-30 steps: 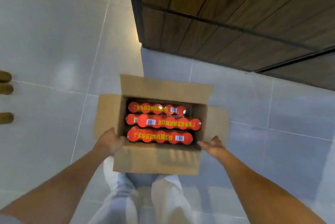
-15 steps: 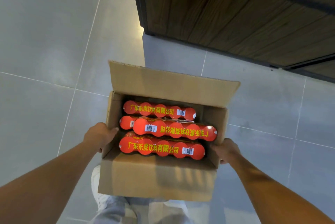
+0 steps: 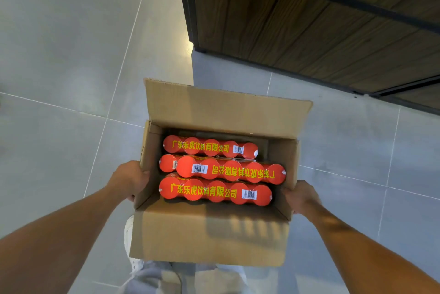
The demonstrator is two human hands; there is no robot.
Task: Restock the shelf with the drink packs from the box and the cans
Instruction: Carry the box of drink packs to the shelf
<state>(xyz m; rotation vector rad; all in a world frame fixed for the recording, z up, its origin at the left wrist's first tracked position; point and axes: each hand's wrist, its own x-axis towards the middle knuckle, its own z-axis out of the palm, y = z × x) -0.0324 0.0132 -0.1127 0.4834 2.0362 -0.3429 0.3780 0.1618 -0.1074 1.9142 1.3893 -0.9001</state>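
Observation:
An open cardboard box (image 3: 209, 234) hangs in front of me above the grey tiled floor, its flaps standing up. Inside lie three shrink-wrapped drink packs (image 3: 215, 190) in rows, red with yellow lettering and barcode stickers. My left hand (image 3: 128, 180) grips the box's left wall, thumb over the rim. My right hand (image 3: 301, 196) clasps the right wall from outside. No loose cans are visible.
A dark wood-panelled unit (image 3: 309, 22) with black frame edges fills the upper right, its base resting on the floor beyond the box. Grey floor tiles (image 3: 59, 55) stretch to the left. My legs and a white shoe (image 3: 132, 241) show under the box.
The box has risen from the floor toward me and appears larger. Both hands went from reaching its sides to gripping them. The view has drifted slightly toward the wooden unit.

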